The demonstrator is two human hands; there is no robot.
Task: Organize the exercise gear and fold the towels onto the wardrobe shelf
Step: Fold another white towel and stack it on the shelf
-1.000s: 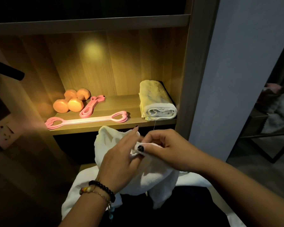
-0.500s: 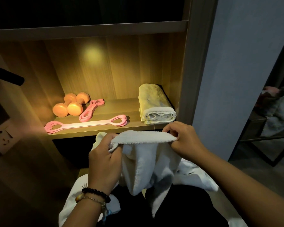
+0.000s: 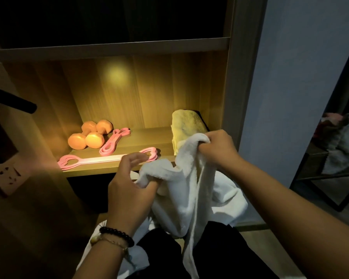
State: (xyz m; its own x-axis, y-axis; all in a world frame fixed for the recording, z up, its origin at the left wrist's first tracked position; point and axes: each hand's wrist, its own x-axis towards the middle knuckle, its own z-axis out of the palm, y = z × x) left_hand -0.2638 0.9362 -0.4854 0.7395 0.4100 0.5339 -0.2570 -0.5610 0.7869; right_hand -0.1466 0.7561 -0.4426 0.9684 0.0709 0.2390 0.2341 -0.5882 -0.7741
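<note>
A white towel (image 3: 187,200) hangs unfolded between my hands in front of the lit wardrobe shelf (image 3: 101,171). My right hand (image 3: 217,149) grips its upper edge, raised near the folded towel (image 3: 186,125) lying at the shelf's right end. My left hand (image 3: 129,184) pinches a lower part of the edge with thumb and lower fingers, while its upper fingers are spread. On the shelf's left side sit two orange dumbbells (image 3: 89,137), a pink looped band (image 3: 114,143) and a long pink resistance band (image 3: 107,160) along the front.
More white cloth (image 3: 109,256) lies over my lap below. A dark rod (image 3: 12,99) juts from the left and a wall socket (image 3: 7,174) sits below it. The wardrobe's side panel (image 3: 233,77) bounds the shelf on the right. A rack with cloths (image 3: 338,146) stands far right.
The towel was held level and taut between both hands. My right hand has risen toward the folded towel, and my left hand has dropped and loosened, so the edge slants and sags.
</note>
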